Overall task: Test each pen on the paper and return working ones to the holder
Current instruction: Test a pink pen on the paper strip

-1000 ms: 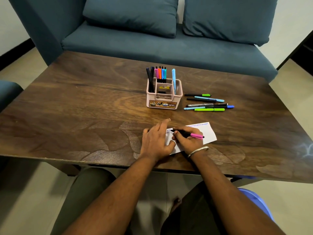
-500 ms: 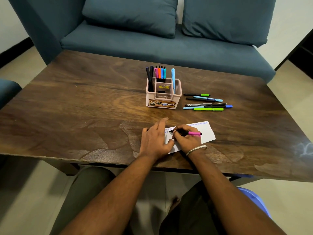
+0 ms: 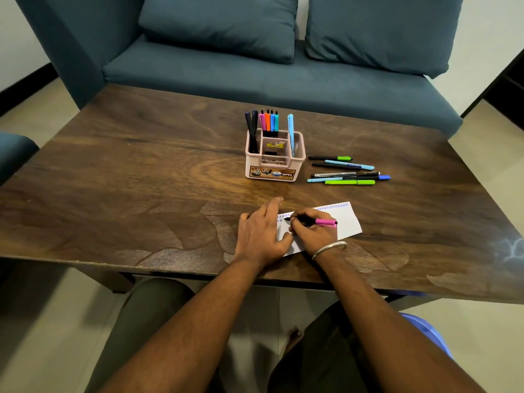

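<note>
A white slip of paper (image 3: 344,222) lies near the table's front edge, with small blue marks along its top. My left hand (image 3: 259,236) rests flat on the paper's left end, fingers spread. My right hand (image 3: 313,231) grips a pink-capped pen (image 3: 326,222) whose dark tip touches the paper by the left hand's fingers. Behind them stands a pink pen holder (image 3: 273,160) with several upright pens. To its right, several loose pens (image 3: 347,170) lie on the table.
The brown wooden table (image 3: 141,194) fills the middle of the view. A blue sofa (image 3: 255,72) with two cushions stands against its far edge. A blue plastic stool (image 3: 425,333) shows under my right arm.
The pen has tilted flatter and its tip has shifted slightly up the paper. My left hand has stayed pressed on the paper.
</note>
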